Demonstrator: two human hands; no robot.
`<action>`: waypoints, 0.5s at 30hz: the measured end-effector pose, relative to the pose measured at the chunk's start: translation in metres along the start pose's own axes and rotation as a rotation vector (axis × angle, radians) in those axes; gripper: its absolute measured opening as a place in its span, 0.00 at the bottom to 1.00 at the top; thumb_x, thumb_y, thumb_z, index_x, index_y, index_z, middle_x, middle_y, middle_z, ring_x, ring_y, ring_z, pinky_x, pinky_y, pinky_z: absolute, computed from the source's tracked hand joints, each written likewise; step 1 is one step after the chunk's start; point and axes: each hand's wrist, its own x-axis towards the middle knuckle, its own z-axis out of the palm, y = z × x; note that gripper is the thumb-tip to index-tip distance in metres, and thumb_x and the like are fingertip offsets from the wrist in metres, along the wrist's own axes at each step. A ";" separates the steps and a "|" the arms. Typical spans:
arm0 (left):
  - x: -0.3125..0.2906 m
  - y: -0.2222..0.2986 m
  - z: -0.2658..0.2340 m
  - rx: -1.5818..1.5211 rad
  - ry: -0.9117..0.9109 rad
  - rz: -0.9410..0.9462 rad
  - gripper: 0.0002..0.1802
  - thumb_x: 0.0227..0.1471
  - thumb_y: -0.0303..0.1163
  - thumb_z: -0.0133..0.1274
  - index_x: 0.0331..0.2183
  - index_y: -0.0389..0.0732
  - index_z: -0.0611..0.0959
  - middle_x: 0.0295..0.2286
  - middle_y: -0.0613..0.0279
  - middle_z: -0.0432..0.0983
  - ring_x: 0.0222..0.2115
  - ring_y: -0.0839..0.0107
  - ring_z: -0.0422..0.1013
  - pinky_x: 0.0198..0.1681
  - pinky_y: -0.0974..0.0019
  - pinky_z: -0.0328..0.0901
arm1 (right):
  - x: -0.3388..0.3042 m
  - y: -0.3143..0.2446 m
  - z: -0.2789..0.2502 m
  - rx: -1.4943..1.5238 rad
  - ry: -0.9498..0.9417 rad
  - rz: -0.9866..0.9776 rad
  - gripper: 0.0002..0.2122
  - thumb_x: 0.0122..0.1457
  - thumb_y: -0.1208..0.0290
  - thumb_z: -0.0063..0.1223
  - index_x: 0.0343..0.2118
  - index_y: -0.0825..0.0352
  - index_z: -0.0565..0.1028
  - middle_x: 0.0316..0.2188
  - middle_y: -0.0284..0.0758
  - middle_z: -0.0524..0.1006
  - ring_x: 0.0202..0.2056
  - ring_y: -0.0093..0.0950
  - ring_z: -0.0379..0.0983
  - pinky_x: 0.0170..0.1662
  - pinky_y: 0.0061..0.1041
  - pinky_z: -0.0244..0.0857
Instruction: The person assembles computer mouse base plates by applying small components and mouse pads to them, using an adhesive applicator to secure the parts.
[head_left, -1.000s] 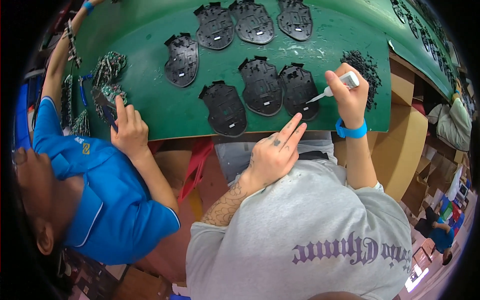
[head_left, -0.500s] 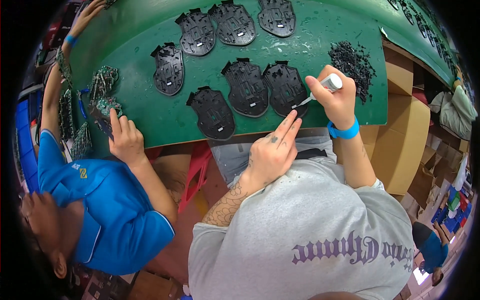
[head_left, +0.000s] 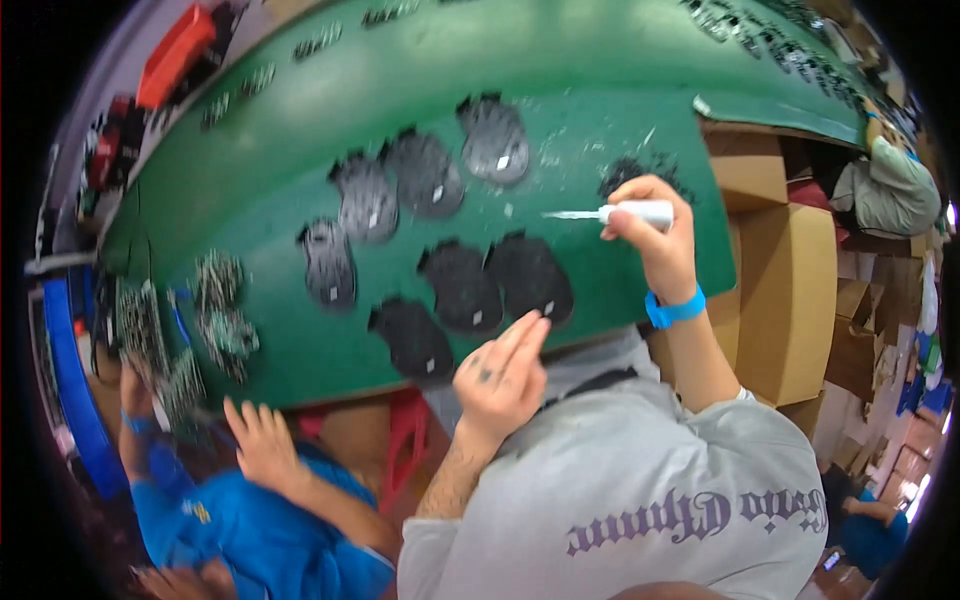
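My right hand (head_left: 655,240), with a blue band at the wrist, grips a small white glue bottle (head_left: 648,211). Its thin clear nozzle points left over the green table, apart from the parts. Two fingers of my left hand (head_left: 500,378) are stretched out. Their tips are at the near edge of a black plastic mouse base (head_left: 532,280); whether they touch it I cannot tell. Beside it lie another mouse base (head_left: 460,285) and a third base (head_left: 412,338), each with a small white patch. Farther back, several more mouse bases (head_left: 424,172) lie in a slanted row.
A heap of small black pieces (head_left: 640,175) lies behind my right hand. Cardboard boxes (head_left: 785,290) stand right of the green table (head_left: 560,120). At left, a co-worker in a blue shirt (head_left: 270,530) sits near bundled circuit boards (head_left: 222,315).
The glue bottle's nozzle has come up off the near right mouse base, and the bottle now lies more level in my right hand. My view has shifted. The co-worker's hands have moved nearer their body.
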 end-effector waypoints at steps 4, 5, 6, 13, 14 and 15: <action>0.041 -0.015 -0.011 0.153 -0.087 -0.138 0.23 0.41 0.21 0.57 0.45 0.36 0.81 0.42 0.57 0.77 0.40 0.57 0.71 0.45 0.58 0.65 | 0.033 -0.021 -0.021 -0.059 -0.054 -0.034 0.11 0.51 0.79 0.62 0.39 0.72 0.76 0.35 0.37 0.79 0.37 0.25 0.78 0.44 0.23 0.71; 0.049 -0.017 -0.011 0.149 -0.161 -0.174 0.25 0.41 0.24 0.60 0.46 0.39 0.81 0.45 0.59 0.75 0.45 0.57 0.68 0.50 0.56 0.62 | 0.044 -0.024 -0.026 -0.060 -0.099 -0.069 0.12 0.52 0.78 0.62 0.39 0.71 0.77 0.36 0.36 0.80 0.39 0.24 0.77 0.44 0.22 0.70; 0.056 -0.019 -0.012 0.178 -0.221 -0.185 0.27 0.40 0.28 0.62 0.48 0.40 0.80 0.47 0.61 0.73 0.47 0.57 0.66 0.52 0.55 0.60 | 0.054 -0.027 -0.028 -0.060 -0.147 -0.093 0.12 0.52 0.78 0.63 0.40 0.70 0.77 0.37 0.35 0.80 0.41 0.23 0.76 0.44 0.21 0.70; 0.075 -0.034 -0.004 0.228 -0.320 -0.202 0.26 0.42 0.29 0.64 0.46 0.38 0.80 0.40 0.59 0.73 0.46 0.58 0.66 0.51 0.54 0.59 | 0.121 -0.005 -0.060 -0.339 -0.332 -0.150 0.08 0.62 0.75 0.50 0.42 0.66 0.66 0.48 0.36 0.76 0.45 0.21 0.71 0.51 0.25 0.65; 0.073 -0.035 -0.004 0.229 -0.322 -0.190 0.25 0.42 0.29 0.64 0.45 0.39 0.80 0.39 0.59 0.73 0.45 0.58 0.66 0.51 0.54 0.59 | 0.122 -0.002 -0.062 -0.387 -0.350 -0.144 0.09 0.62 0.76 0.51 0.42 0.67 0.67 0.47 0.36 0.76 0.45 0.21 0.72 0.51 0.25 0.66; 0.072 -0.039 -0.002 0.230 -0.310 -0.191 0.24 0.42 0.29 0.64 0.45 0.39 0.80 0.39 0.59 0.73 0.45 0.58 0.66 0.51 0.54 0.59 | 0.124 0.000 -0.062 -0.382 -0.345 -0.134 0.09 0.62 0.76 0.51 0.42 0.67 0.67 0.47 0.36 0.76 0.45 0.21 0.72 0.51 0.25 0.66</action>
